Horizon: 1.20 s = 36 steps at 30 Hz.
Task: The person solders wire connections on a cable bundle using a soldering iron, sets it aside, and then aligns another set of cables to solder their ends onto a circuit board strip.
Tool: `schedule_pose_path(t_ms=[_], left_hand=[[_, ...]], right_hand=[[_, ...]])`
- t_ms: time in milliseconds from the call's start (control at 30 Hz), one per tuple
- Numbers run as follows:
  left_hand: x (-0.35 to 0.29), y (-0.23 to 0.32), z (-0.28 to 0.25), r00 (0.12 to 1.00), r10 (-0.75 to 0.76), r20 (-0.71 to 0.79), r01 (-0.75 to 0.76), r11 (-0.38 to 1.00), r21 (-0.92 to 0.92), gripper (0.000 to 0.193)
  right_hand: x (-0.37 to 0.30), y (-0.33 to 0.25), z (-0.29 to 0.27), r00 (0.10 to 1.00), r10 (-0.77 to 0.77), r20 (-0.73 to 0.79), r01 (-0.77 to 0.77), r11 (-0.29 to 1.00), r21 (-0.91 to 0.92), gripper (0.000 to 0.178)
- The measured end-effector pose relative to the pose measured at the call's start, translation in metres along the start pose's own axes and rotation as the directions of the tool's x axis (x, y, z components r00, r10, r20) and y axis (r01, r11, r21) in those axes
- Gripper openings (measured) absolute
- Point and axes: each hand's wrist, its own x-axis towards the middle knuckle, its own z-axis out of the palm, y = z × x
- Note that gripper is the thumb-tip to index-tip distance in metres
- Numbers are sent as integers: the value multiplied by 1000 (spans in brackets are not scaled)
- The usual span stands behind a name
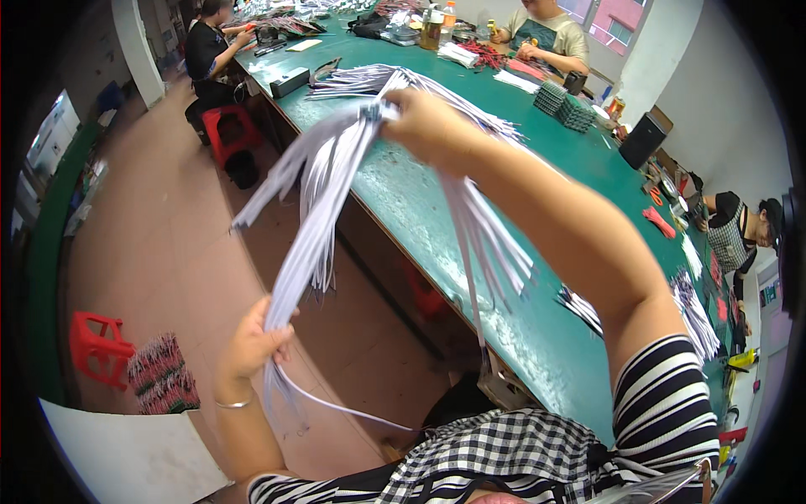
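Stretched between both hands: a long bundle of white cables point(312, 231), long axis slanting from upper right, above the near edge of the green desk point(403, 195), down to lower left, over the floor point(197, 252). Gripping the upper part with the right hand point(417, 126), fingers curled round the gathered strands, fingertips hard to make out through blur. Wrapped round the lower part with the left hand point(256, 340), thumb across the front, loose ends dangling below and one strand trailing toward the checked apron point(504, 445). Lower and nearer to the body, the left hand; higher and farther out, the right. Just beyond the right hand, lying on the desk, a spread of similar cables point(357, 81). Below the right forearm point(546, 197), a further fan of strands point(491, 231); held or resting, impossible to tell
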Motion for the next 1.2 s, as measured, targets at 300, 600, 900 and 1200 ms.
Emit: schedule_pose_path(t_ms=[300, 600, 900, 1200], left_hand=[[263, 151, -24, 964, 142, 226, -151, 988, 22, 35], [386, 99, 8, 994, -104, -21, 93, 765, 638, 49], [354, 57, 17, 927, 353, -124, 59, 187, 981, 68], [342, 18, 35, 698, 650, -301, 238, 185, 953, 67]], right_hand=[[154, -8, -84, 859, -385, -337, -56, 584, -810, 80], [-125, 176, 45, 992, -9, 126, 94, 722, -686, 59], [-146, 190, 47, 997, -74, 0, 60, 815, -576, 41], [-151, 192, 49, 989, -104, -105, 38, 865, -501, 33]])
